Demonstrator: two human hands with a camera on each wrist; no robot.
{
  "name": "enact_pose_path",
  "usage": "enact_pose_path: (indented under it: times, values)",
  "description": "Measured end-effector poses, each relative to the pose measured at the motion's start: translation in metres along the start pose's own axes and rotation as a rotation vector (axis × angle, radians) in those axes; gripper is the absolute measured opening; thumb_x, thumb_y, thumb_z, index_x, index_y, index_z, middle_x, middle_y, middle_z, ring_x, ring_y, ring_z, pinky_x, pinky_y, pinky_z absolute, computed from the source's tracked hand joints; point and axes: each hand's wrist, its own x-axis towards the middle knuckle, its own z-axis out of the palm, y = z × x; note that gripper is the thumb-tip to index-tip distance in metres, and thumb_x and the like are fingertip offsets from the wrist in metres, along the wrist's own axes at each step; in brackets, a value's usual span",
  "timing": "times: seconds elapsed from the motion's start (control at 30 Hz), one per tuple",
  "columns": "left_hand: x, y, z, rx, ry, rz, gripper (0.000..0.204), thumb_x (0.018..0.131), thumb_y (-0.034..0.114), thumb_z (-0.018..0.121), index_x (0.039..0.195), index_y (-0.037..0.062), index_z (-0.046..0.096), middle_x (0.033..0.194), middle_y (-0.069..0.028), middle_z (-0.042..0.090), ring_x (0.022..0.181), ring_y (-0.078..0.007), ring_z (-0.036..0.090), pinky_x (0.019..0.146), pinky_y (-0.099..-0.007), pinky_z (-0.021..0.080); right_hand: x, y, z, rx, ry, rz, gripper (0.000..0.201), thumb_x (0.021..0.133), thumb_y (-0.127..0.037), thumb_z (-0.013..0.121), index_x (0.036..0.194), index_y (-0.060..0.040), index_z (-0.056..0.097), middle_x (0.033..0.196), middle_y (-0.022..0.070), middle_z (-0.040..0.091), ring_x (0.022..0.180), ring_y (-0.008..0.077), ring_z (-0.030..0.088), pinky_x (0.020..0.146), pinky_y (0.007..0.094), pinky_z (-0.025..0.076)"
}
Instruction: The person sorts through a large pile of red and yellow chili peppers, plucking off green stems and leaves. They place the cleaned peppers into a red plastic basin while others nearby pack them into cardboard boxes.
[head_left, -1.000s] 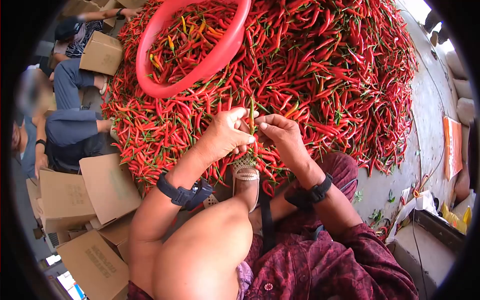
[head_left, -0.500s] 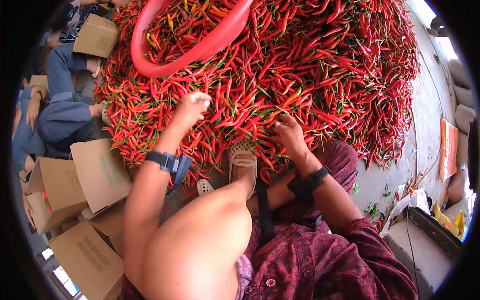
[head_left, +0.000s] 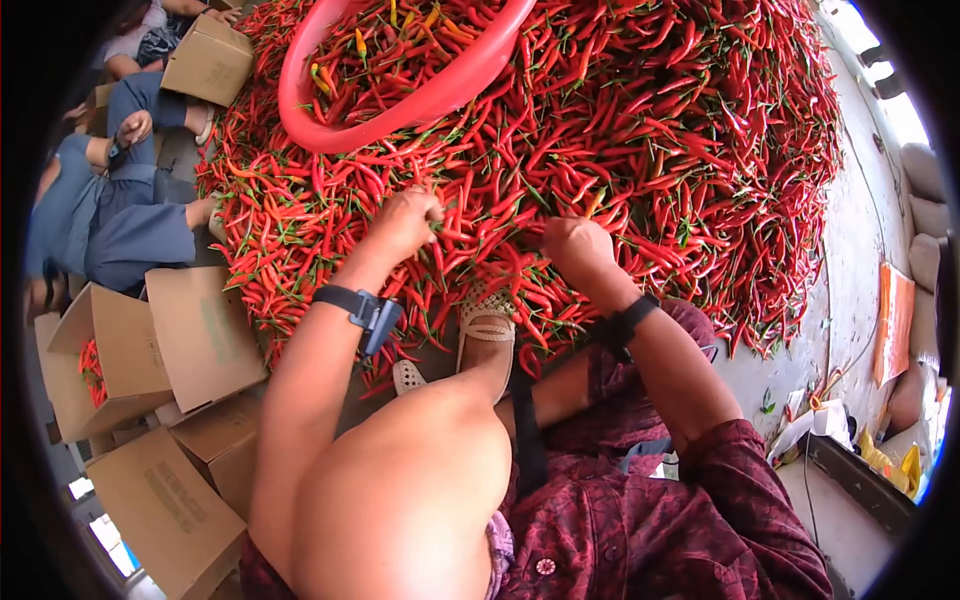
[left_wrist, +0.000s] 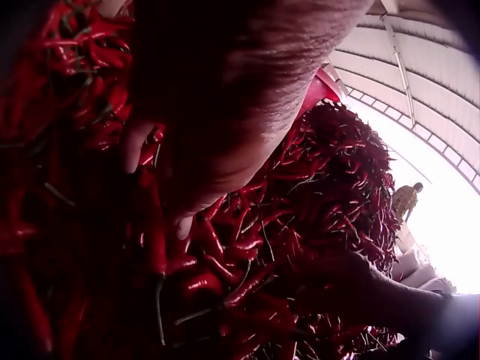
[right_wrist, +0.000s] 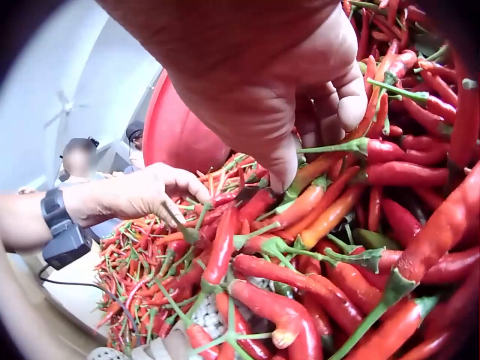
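Two hands, left hand [head_left: 405, 222] and right hand [head_left: 575, 245] each pinching chillies in one chilli heap [head_left: 680, 130], one red basin [head_left: 400, 105]

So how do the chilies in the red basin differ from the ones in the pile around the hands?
The chilies in the red basin include yellow and orange ones; the pile of chilies is nearly all red. The basin's chilies sit contained inside its rim; the pile's spread loose over the floor, far larger in number. Both hands, left hand and right hand, dig into the pile, not the basin. Both lots are slender, with green stems.
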Motion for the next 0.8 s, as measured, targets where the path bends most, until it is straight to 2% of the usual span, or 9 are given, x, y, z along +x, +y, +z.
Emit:
enact_pose_path:
  times: [0.1,0.2,0.3,0.4,0.53,0.57,0.6,0.67,0.8]
  values:
    - [-0.010,-0.023,-0.008,-0.109,-0.042,-0.080,0.011,0.065,-0.002,0.069,0.075,0.0023,0.065,0.072,-0.0090,0.064,0.067,-0.0195,0.062,0.063,-0.0323,0.050,-0.019,0.013,0.012,0.084,0.005,0.062,0.019,0.073,-0.024,0.067,0.085,-0.0086,0.065,0.074,0.0129,0.064,0.072,0.0315,0.063,0.065,0.0430,0.050]
    - [-0.017,-0.022,-0.019,-0.309,-0.121,-0.403,0.004,0.072,0.003,0.064,0.075,0.0041,0.066,0.065,-0.0074,0.064,0.056,-0.0149,0.061,0.055,-0.0307,0.049,-0.030,0.011,0.001,0.359,-0.014,0.195,0.022,0.079,-0.026,0.064,0.082,-0.0044,0.065,0.073,0.0142,0.065,0.072,0.0316,0.064,0.065,0.0401,0.050]
    - [-0.007,-0.022,-0.019,-0.510,0.098,-0.419,0.007,0.081,0.007,0.060,0.083,0.0032,0.065,0.071,-0.0064,0.065,0.055,-0.0098,0.057,0.051,-0.0290,0.048,-0.040,0.009,-0.011,0.701,0.011,0.340,0.024,0.083,-0.024,0.060,0.081,-0.0002,0.063,0.070,0.0162,0.063,0.069,0.0325,0.063,0.062,0.0378,0.048]
    - [0.015,-0.013,-0.010,-0.487,0.235,-0.235,0.019,0.083,0.015,0.063,0.095,-0.0001,0.063,0.085,-0.0113,0.067,0.076,-0.0159,0.063,0.071,-0.0299,0.051,-0.049,0.017,0.005,0.502,0.024,0.409,0.026,0.085,-0.024,0.057,0.086,0.0011,0.064,0.079,0.0208,0.064,0.076,0.0337,0.064,0.068,0.0388,0.050]
    - [0.053,0.004,0.019,-0.267,0.043,-0.253,0.062,0.085,0.039,0.059,0.128,-0.0037,0.045,0.121,-0.0208,0.056,0.112,-0.0281,0.055,0.095,-0.0352,0.042,-0.059,0.003,0.005,0.526,0.111,0.450,0.041,0.084,-0.027,0.060,0.105,0.0078,0.055,0.099,0.0282,0.059,0.092,0.0389,0.060,0.080,0.0404,0.048]
    - [0.059,0.022,0.014,-0.109,-0.091,-0.386,0.075,0.082,0.049,0.057,0.134,-0.0018,0.039,0.128,-0.0241,0.049,0.119,-0.0326,0.049,0.100,-0.0387,0.038,-0.061,0.001,0.002,0.595,0.089,0.480,0.049,0.083,-0.027,0.062,0.112,0.0101,0.049,0.106,0.0294,0.056,0.091,0.0417,0.059,0.082,0.0417,0.047]
    - [0.058,0.041,0.015,0.054,-0.068,-0.389,0.076,0.079,0.055,0.056,0.130,-0.0002,0.043,0.128,-0.0217,0.050,0.120,-0.0367,0.045,0.104,-0.0424,0.032,-0.060,-0.001,0.000,0.722,0.114,0.589,0.054,0.082,-0.027,0.063,0.116,0.0107,0.045,0.110,0.0299,0.053,0.092,0.0433,0.058,0.084,0.0433,0.047]
    - [0.058,0.050,0.031,0.210,-0.071,-0.303,0.076,0.078,0.054,0.057,0.130,0.0007,0.043,0.129,-0.0212,0.049,0.121,-0.0380,0.043,0.106,-0.0442,0.028,-0.065,0.006,0.024,0.541,0.226,0.488,0.058,0.081,-0.026,0.063,0.120,0.0114,0.041,0.114,0.0300,0.050,0.097,0.0440,0.054,0.086,0.0450,0.045]
    - [0.050,0.063,0.036,-0.149,-0.207,-0.183,0.069,0.077,0.048,0.063,0.128,0.0043,0.047,0.119,-0.0195,0.056,0.111,-0.0317,0.054,0.097,-0.0396,0.039,-0.049,-0.019,0.016,0.525,0.076,0.643,0.062,0.080,-0.028,0.063,0.127,0.0039,0.039,0.117,0.0311,0.046,0.111,0.0426,0.046,0.091,0.0436,0.043]
